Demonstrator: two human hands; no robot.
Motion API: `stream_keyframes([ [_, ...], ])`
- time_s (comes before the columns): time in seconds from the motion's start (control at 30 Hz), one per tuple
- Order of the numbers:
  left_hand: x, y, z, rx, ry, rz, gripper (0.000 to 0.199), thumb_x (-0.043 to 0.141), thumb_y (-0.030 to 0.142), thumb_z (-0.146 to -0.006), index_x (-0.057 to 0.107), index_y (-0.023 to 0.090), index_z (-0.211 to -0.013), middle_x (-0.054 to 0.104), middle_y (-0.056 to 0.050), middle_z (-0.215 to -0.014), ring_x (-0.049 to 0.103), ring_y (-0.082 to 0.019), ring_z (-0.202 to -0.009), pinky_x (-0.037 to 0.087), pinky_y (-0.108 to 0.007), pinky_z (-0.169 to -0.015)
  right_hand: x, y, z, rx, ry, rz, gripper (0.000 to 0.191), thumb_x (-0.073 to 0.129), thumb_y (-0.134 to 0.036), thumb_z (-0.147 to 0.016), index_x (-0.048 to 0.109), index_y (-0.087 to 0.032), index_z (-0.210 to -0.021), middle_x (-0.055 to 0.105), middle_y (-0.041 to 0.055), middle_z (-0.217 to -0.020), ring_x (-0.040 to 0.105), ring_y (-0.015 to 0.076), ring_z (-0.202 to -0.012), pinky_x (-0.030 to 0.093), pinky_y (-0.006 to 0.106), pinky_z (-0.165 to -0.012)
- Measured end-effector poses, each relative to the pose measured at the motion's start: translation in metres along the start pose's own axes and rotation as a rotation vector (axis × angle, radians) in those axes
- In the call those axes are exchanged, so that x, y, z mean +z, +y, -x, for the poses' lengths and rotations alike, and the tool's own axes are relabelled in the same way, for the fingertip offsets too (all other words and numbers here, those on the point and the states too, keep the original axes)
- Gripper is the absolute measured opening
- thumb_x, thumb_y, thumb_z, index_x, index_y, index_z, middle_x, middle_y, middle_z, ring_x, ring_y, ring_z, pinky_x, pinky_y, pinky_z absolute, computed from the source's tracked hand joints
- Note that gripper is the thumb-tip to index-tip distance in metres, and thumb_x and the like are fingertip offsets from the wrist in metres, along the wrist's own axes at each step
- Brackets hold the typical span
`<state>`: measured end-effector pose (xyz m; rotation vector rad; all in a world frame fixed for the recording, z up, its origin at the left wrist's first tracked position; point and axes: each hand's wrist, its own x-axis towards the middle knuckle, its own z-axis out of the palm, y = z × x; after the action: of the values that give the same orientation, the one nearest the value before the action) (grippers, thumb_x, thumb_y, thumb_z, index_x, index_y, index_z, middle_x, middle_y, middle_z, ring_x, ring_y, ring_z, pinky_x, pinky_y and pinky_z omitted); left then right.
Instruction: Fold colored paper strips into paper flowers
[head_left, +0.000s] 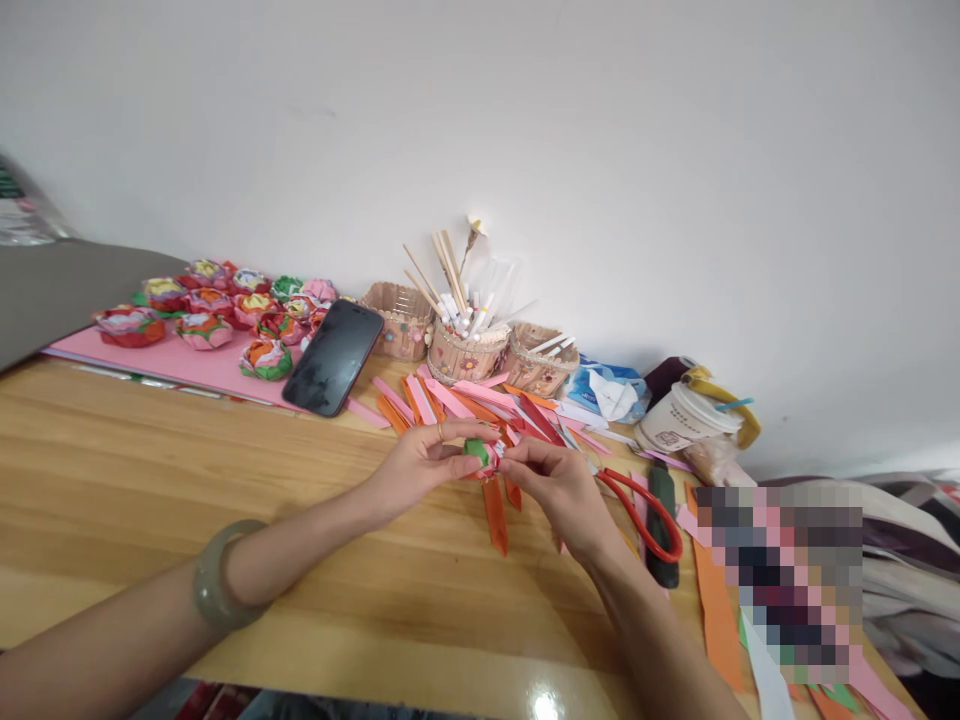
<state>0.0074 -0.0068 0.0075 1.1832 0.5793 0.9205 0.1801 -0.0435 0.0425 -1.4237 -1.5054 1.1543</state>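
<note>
Between my two hands is a small folded paper flower (pixel 482 456), green on its left side and pink and white on its right. My left hand (pixel 427 462) is closed on its green side, thumb below and fingers above. The fingertips of my right hand (pixel 553 485) pinch the pink and white side. Behind and under the flower lies a pile of folded paper strips (pixel 457 396) in orange, pink, red and white. Red-handled scissors (pixel 643 520) rest just right of my right hand.
Finished paper flowers (pixel 204 330) stand on a pink sheet (pixel 180 362) at left, with a phone (pixel 334 358) beside them. Along the wall are decorated holders (pixel 466 358) with sticks, a tissue pack (pixel 600 385) and a paper cup (pixel 686 418). Orange strips (pixel 716 610) lie at right.
</note>
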Motion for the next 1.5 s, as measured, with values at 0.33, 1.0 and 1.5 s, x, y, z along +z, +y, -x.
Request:
stream_keyframes([
  [0.33, -0.002, -0.002, -0.001, -0.016, 0.016, 0.024, 0.024, 0.074, 0.024, -0.064, 0.072, 0.021, -0.088, 0.061, -0.005, -0.118, 0.061, -0.017, -0.094, 0.046, -0.031, -0.086, 0.002, -0.003, -0.001, 0.019, -0.001, -0.084, 0.022, 0.071, -0.032, -0.063, 0.063, -0.015, -0.054, 0.054, -0.0027, -0.054, 0.043, 0.0088, -0.052, 0.035, 0.023, -0.054],
  [1.0, -0.001, -0.006, -0.001, -0.044, -0.005, 0.067, 0.026, 0.075, 0.023, -0.063, 0.07, 0.021, -0.089, 0.065, -0.003, -0.101, 0.061, -0.013, -0.083, 0.048, -0.028, -0.079, 0.007, 0.002, -0.001, 0.007, 0.052, -0.024, 0.02, 0.069, -0.032, -0.066, 0.062, -0.015, -0.058, 0.054, -0.0025, -0.054, 0.043, 0.0085, -0.05, 0.033, 0.022, -0.049],
  [1.5, 0.001, -0.002, 0.0, -0.135, 0.13, 0.136, 0.037, 0.073, 0.033, -0.067, 0.066, 0.022, -0.102, 0.065, -0.003, -0.092, 0.059, -0.014, -0.078, 0.052, -0.025, -0.063, 0.011, 0.008, 0.01, -0.683, 0.423, 0.661, 0.016, 0.053, -0.017, -0.083, 0.069, -0.02, -0.083, 0.066, 0.0057, -0.07, 0.059, 0.0149, -0.062, 0.046, 0.026, -0.056],
])
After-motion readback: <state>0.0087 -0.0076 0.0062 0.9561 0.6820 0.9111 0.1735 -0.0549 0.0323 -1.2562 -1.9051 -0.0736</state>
